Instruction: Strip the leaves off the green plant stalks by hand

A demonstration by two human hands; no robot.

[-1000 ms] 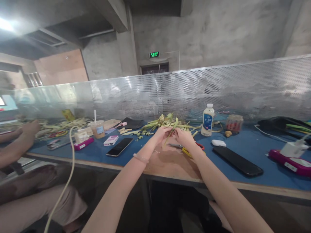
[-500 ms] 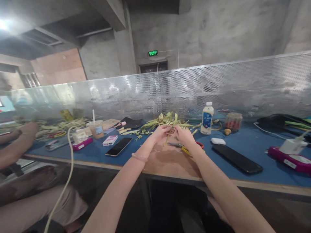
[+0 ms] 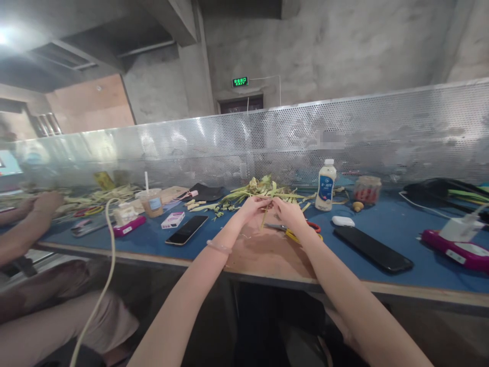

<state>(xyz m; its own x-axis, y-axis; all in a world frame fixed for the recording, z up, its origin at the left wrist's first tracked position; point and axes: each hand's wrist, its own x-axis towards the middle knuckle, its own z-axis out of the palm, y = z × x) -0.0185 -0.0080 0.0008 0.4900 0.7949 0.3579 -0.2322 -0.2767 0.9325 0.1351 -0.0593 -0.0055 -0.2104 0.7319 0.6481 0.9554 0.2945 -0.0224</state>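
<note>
Above the brown board [image 3: 263, 255], my left hand [image 3: 253, 208] and my right hand [image 3: 289, 212] meet with fingertips close together. Between them they pinch a narrow green plant strip [image 3: 264, 219], one end pointing up past the fingers and the other hanging toward the board. Exactly how the fingers wrap it is too small to make out. Below my right hand lie scissors [image 3: 275, 226] with red and yellow handles, partly covered by my wrist. Just beyond both hands spreads a pile of green stalks and leaves [image 3: 244, 192].
Left on the blue table are a phone [image 3: 187, 230], a small pink-white box [image 3: 173, 220] and a drink cup [image 3: 152, 204]. On the right stand a bottle [image 3: 325, 188] and a jar [image 3: 367, 191], near a black phone [image 3: 370, 248]. Another person's hands [image 3: 46, 206] work at far left.
Both hands stay in nearly the same place, still on the strip. Its upper end sits slightly lower and further left, and the hanging end is a little more upright.
</note>
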